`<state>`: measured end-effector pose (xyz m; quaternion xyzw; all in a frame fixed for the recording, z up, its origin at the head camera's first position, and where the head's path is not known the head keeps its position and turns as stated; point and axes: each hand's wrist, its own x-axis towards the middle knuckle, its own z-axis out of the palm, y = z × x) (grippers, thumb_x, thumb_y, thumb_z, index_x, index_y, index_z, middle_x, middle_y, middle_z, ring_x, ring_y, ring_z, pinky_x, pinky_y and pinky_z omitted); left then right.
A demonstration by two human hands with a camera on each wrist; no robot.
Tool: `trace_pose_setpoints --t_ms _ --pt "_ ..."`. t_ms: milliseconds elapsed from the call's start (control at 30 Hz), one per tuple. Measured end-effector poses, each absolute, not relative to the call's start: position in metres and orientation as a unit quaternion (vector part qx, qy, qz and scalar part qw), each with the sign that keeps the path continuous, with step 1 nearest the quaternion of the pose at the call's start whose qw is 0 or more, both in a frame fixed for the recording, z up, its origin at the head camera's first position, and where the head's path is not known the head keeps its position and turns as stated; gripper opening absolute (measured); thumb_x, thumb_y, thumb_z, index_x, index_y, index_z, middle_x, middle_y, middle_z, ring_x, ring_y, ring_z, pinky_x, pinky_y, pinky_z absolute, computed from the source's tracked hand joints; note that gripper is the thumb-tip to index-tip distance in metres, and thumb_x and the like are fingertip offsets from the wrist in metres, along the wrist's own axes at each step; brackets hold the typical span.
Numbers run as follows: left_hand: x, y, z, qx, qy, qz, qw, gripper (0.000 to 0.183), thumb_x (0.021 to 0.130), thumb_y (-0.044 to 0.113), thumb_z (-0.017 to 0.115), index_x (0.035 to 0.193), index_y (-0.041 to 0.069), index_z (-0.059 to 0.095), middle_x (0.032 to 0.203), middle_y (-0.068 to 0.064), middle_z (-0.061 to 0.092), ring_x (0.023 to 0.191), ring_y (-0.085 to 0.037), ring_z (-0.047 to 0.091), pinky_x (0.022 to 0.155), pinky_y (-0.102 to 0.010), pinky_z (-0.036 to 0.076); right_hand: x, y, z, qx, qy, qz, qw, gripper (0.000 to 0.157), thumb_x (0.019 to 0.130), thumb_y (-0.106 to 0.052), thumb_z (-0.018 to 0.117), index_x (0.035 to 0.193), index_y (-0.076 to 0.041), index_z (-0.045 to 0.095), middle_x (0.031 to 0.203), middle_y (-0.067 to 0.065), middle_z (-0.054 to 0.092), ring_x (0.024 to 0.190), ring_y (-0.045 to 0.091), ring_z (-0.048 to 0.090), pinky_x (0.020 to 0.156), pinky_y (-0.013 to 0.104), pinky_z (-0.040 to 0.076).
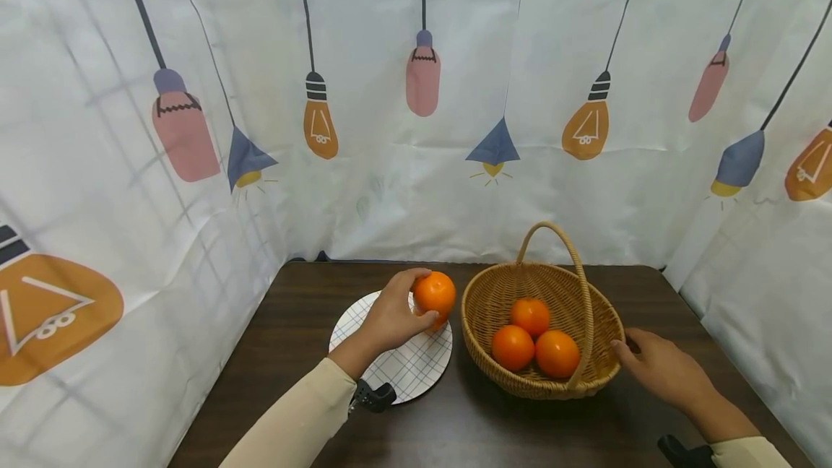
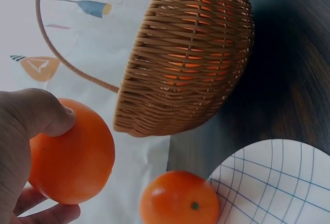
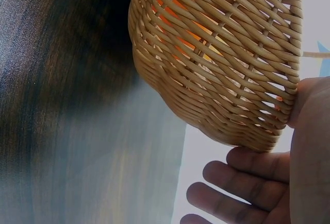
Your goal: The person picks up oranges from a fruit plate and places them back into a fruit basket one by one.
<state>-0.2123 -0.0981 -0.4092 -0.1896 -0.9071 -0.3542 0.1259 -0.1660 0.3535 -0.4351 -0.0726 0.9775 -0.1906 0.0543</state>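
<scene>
My left hand [image 1: 393,313] grips an orange [image 1: 437,293] between thumb and fingers, raised above the white plate [image 1: 409,374] with blue grid lines. Below it, a second orange [image 2: 180,201] sits at the plate's far edge, mostly hidden from the head view by the held one. To the right stands a wicker basket [image 1: 546,284] with a tall arched handle. Several oranges [image 1: 557,354] lie inside it. At the basket's right rim, my right hand [image 1: 669,374] pinches the edge with thumb and index finger, its other fingers [image 3: 221,201] spread outside the wall.
Everything stands on a dark wooden table [image 1: 273,374]. A white curtain [image 1: 390,201] printed with hanging lamps closes off the back and both sides. The basket's handle [image 1: 581,287] arches up over its right half.
</scene>
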Motion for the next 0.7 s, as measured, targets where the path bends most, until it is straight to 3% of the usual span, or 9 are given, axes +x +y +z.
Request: trace_pose_setpoints --t_ms 700 --pt "-0.219 -0.079 -0.402 -0.205 -0.890 -0.388 0.123 0.065 0.075 0.036 0.076 0.132 0.027 0.045 0.126 0.006 0.046 0.103 -0.011 0.049 0.082 -0.037 0.045 -0.168 0.355 -0.438 -0.067 0.977 -0.193 0.061 0.082 0.092 -0.062 0.035 0.132 0.009 0.042 0.122 0.028 0.053 0.095 0.036 0.060 0.068 0.052 0.049"
